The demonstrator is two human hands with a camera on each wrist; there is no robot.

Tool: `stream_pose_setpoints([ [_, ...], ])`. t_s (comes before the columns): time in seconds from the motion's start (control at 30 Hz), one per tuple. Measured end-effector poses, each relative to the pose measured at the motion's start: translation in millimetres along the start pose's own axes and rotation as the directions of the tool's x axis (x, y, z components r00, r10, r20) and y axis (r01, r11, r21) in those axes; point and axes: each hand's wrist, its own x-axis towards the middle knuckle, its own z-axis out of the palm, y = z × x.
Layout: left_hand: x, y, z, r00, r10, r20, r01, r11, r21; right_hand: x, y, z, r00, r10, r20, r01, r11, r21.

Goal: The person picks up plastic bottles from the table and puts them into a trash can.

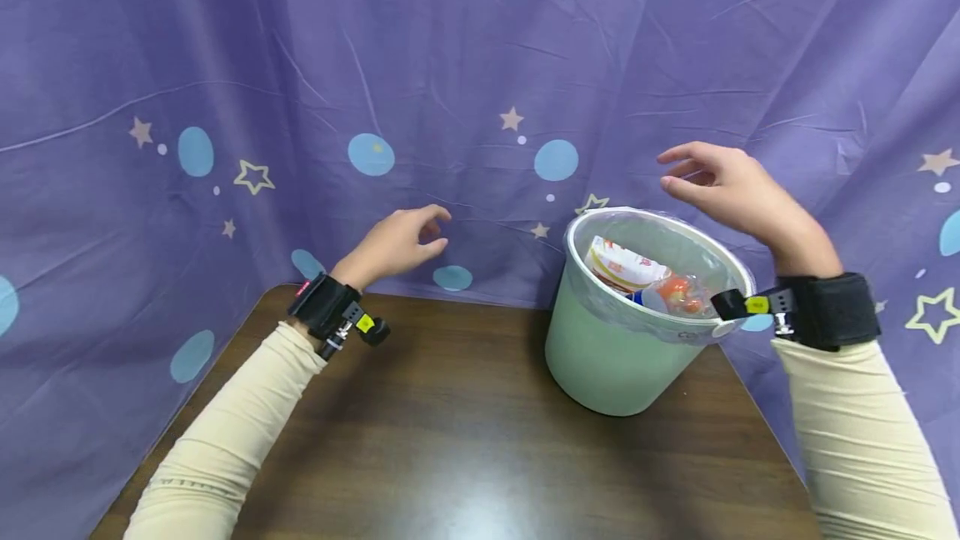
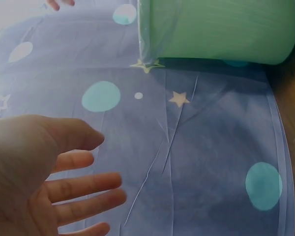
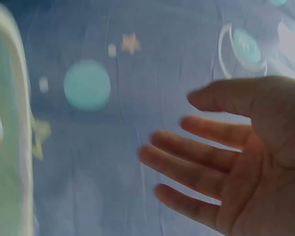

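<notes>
A pale green trash bin (image 1: pixel 611 357) with a white rim and a clear plastic liner (image 1: pixel 705 257) stands at the right of the table. Inside it lie a white printed packet (image 1: pixel 628 265), a clear bag with red-orange round things (image 1: pixel 681 294) and something blue and white, partly hidden by the rim. My right hand (image 1: pixel 723 186) hovers above the bin's back right side, its fingers loosely bent and holding nothing. Over the back left of the table my left hand (image 1: pixel 397 247) hangs in the air, fingers relaxed, with nothing in it.
A brown wooden table (image 1: pixel 420 407) spreads beneath both arms. Behind it hangs a purple curtain (image 1: pixel 465 65) with stars and blue dots, close to the table's back edge. Each wrist wears a black strap with a small camera.
</notes>
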Motion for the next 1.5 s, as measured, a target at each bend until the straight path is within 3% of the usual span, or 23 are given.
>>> stream_pose_setpoints([
  [0.1, -0.7, 0.1, 4.2, 0.998, -0.01, -0.061, 0.011, 1.0, 0.02, -3, -16, 29, 0.993, -0.055, -0.101, 0.062, 0.996, 0.071],
  [0.27, 1.0, -2.2, 16.0, 0.985, 0.025, -0.17, -0.015, 0.998, 0.06, -3, -32, 76, 0.968, -0.107, -0.227, 0.149, 0.972, 0.179],
  [0.53, -1.2, -8.5, 43.1, 0.965, 0.034, -0.26, -0.018, 0.998, 0.062, 1, -41, 135, 0.933, -0.157, -0.323, 0.243, 0.939, 0.245],
  [0.9, -2.9, -24.5, 75.6, 0.972, 0.008, -0.235, 0.002, 0.999, 0.044, 0, -40, 204, 0.953, -0.217, -0.21, 0.261, 0.942, 0.211],
  [1.33, 6.1, -50.0, 111.3, 0.976, -0.03, -0.217, 0.046, 0.997, 0.069, 5, -4, 277, 0.995, -0.086, -0.058, 0.094, 0.982, 0.161],
  [1.5, 6.9, -56.9, 128.1, 0.979, -0.037, -0.201, 0.053, 0.996, 0.075, 4, 8, 300, 0.995, -0.072, -0.062, 0.081, 0.985, 0.15],
])
